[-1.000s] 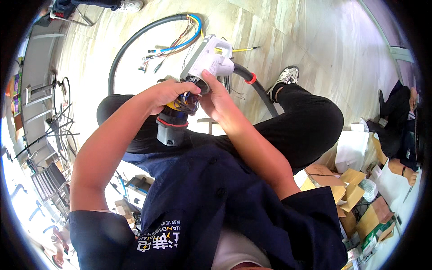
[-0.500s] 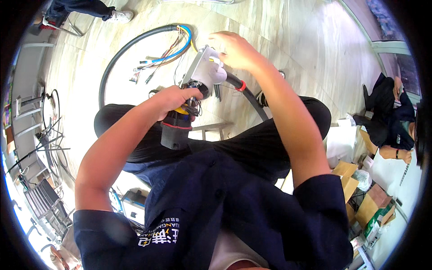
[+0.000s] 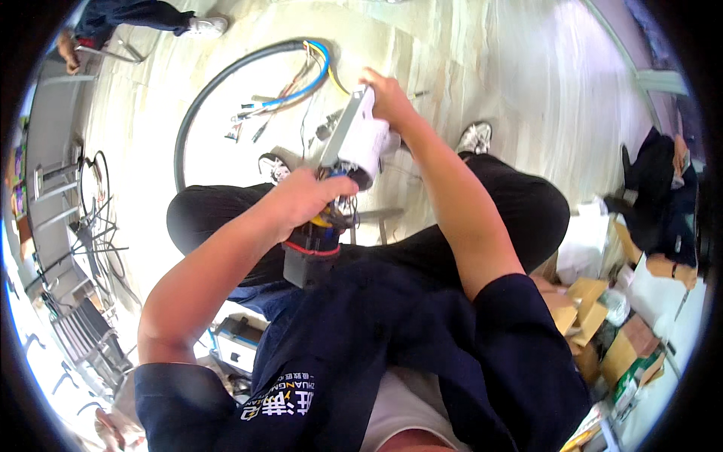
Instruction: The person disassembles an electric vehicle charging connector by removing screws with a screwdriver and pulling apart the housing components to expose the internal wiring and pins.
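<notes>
Over my lap is what looks like an electric-car charging gun, with a light grey-white housing (image 3: 363,145) and a black plug head (image 3: 309,264) carrying a red ring. My left hand (image 3: 310,197) is wrapped round the part between them, where thin wires (image 3: 343,215) and a bit of yellow stick out. At the far end of the housing, the fingers of my right hand (image 3: 389,99) are closed round it. On the floor beyond, a thick black cable (image 3: 197,109) curves round to bare blue, yellow and dark wires (image 3: 301,94) with small connectors.
My shoes (image 3: 476,137) rest on the floor beyond my knees. Opened cardboard boxes (image 3: 584,309) and plastic bags lie to the right, near another person (image 3: 663,203). Chairs (image 3: 83,331) and a metal rack line the left side. Another person's leg (image 3: 151,16) shows at far left.
Both hands and the charging gun have shifted slightly right and nearer to me. My right hand's fingers, earlier raised over the housing's end, now close round it. The cable's red band has gone from sight.
</notes>
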`<act>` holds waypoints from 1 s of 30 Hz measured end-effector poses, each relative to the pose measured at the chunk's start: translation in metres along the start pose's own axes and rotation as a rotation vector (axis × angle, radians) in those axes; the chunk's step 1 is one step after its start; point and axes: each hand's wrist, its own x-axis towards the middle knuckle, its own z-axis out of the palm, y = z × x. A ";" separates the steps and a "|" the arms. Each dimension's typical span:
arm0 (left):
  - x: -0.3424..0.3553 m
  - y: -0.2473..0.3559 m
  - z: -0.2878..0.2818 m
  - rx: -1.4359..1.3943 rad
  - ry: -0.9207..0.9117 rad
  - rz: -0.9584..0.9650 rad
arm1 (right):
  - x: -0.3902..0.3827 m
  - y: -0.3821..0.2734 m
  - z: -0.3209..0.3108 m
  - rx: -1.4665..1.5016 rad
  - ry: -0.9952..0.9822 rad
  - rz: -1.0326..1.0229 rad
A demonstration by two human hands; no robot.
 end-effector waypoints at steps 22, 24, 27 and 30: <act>-0.003 0.019 -0.029 0.372 -0.040 -0.017 | -0.020 0.019 -0.014 -0.115 -0.173 0.334; -0.002 0.024 -0.036 0.381 -0.063 -0.028 | -0.038 0.055 -0.045 0.134 -0.378 0.525; 0.002 0.038 -0.043 0.421 -0.101 -0.100 | -0.075 0.098 -0.070 0.393 -0.606 0.782; 0.010 0.047 -0.077 0.586 -0.025 -0.041 | -0.090 0.103 -0.059 -0.099 -0.737 0.641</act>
